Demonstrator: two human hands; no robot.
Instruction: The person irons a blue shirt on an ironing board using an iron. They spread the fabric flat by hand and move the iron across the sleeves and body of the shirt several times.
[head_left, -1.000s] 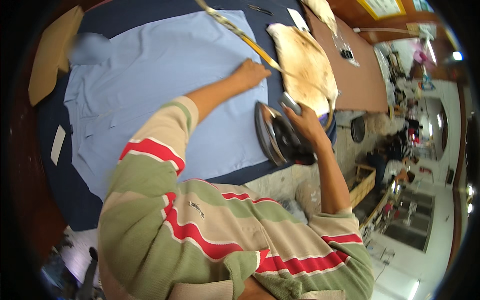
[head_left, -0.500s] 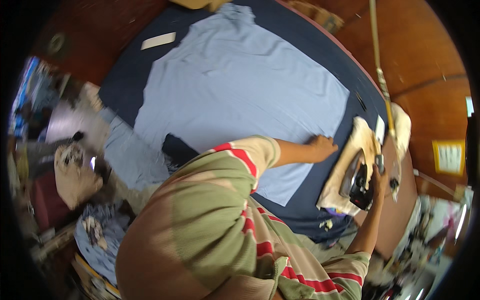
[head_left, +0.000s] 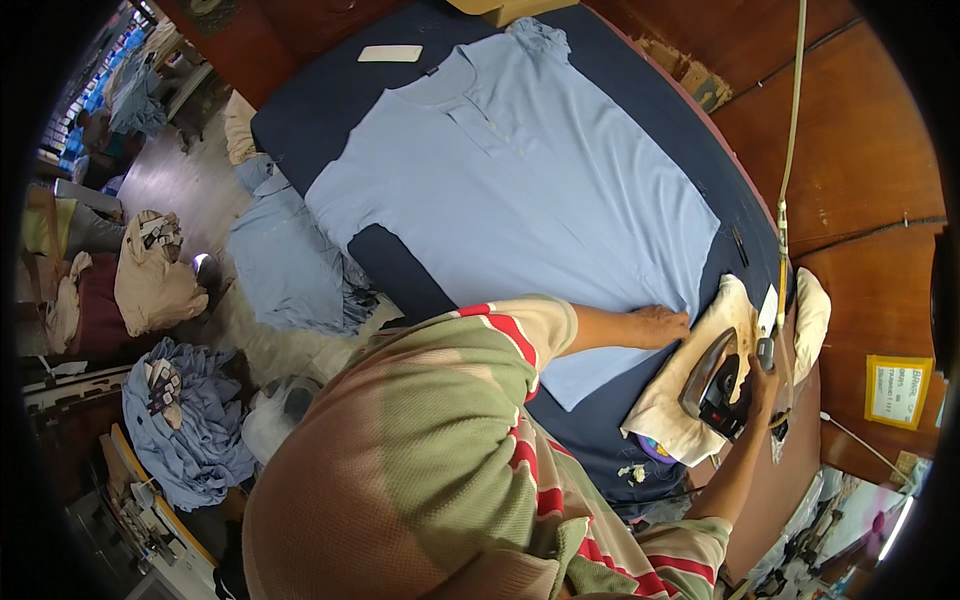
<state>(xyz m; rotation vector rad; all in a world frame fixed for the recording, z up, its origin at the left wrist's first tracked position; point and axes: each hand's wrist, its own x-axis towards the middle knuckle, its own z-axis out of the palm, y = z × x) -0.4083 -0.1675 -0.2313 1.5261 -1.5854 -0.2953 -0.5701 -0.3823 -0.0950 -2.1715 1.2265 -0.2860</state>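
A light-blue short-sleeved shirt point(head_left: 520, 200) with a buttoned neck placket lies spread on a dark navy-covered table point(head_left: 310, 120). My left hand point(head_left: 660, 326) is closed on the shirt near its hem, at the right edge; its fingertips are partly hidden. To the right, an iron point(head_left: 715, 385) with a black body rests on a scorched cream cloth pad point(head_left: 665, 400). The fingers of my right hand point(head_left: 764, 380) wrap around the iron's handle.
A hose point(head_left: 793, 130) hangs down near the iron. A white card point(head_left: 390, 53) lies at the table's far left, and small dark snips point(head_left: 740, 246) near its right edge. Blue garments point(head_left: 290, 260) hang off the left side; another blue pile point(head_left: 185, 430) sits lower left.
The view has shifted, and the shirt's neck and left sleeve now show more clearly. My left hand stays at the hem, and the iron remains on the pad under my right hand.
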